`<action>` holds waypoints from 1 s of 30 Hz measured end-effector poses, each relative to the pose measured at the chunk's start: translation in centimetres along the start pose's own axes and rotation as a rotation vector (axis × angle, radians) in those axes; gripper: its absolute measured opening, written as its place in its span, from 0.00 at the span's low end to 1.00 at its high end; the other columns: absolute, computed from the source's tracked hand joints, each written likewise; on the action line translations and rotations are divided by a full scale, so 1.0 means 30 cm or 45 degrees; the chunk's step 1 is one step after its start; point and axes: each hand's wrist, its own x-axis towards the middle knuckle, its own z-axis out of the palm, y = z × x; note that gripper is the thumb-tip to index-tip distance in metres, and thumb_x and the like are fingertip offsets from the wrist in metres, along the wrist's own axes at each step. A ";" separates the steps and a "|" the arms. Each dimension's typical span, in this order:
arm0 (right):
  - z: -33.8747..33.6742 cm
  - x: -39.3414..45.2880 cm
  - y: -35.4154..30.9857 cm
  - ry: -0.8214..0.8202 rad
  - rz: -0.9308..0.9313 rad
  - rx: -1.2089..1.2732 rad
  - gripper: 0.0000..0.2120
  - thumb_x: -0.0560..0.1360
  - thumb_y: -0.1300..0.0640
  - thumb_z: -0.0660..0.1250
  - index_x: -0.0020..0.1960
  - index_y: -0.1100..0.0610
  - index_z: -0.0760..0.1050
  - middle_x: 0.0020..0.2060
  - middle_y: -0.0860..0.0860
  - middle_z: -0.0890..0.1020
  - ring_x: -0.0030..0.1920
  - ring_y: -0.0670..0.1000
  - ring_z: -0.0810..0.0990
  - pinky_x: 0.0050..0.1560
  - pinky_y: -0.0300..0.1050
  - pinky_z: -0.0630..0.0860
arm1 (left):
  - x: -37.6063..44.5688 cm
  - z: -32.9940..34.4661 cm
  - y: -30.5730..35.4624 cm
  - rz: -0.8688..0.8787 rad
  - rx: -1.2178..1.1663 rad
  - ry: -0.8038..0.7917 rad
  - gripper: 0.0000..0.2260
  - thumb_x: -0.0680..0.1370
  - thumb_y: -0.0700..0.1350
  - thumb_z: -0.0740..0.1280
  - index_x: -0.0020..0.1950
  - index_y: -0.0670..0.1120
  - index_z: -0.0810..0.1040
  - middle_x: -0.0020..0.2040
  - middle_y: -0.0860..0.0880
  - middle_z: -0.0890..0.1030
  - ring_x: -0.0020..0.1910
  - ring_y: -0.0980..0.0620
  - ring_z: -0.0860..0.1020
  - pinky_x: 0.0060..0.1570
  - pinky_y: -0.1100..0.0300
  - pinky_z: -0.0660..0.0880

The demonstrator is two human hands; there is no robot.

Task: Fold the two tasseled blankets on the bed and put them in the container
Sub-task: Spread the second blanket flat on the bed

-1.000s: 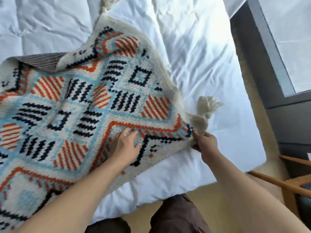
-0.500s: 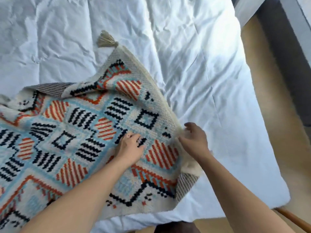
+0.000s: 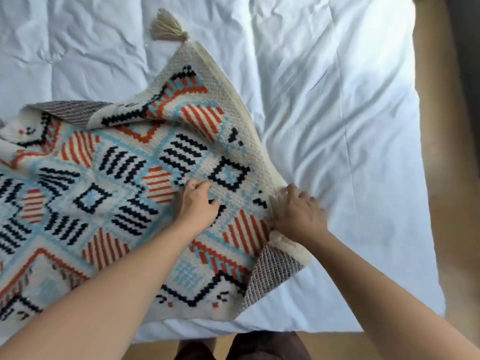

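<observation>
right hand (image 3: 298,214) moved inward from corner, edge now folded over. blanket (image 3: 124,193) on bed (image 3: 337,100). right fingers curled, pinching edge; left hand (image 3: 197,203) presses, fingers bent. thick, soft, floppy knit; grip corners.

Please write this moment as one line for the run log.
stage: folding | left hand: flat on patterned knit blanket with tassels | right hand: gripping blanket's right edge | white bed sheet: underneath

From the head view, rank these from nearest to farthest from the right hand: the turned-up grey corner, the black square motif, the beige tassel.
From the right hand:
1. Turned-up grey corner, just below the hand, toward the person.
2. Black square motif, up and left, on the blanket.
3. Beige tassel, far up the bed.
</observation>
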 end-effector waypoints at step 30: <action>-0.311 0.569 -0.510 0.210 -0.206 1.097 0.24 0.78 0.37 0.63 0.52 0.60 0.73 0.43 0.53 0.77 0.44 0.55 0.76 0.47 0.52 0.74 | 0.205 -0.161 -0.065 -0.028 -0.045 0.188 0.26 0.81 0.52 0.67 0.78 0.52 0.66 0.79 0.50 0.62 0.76 0.47 0.63 0.74 0.51 0.65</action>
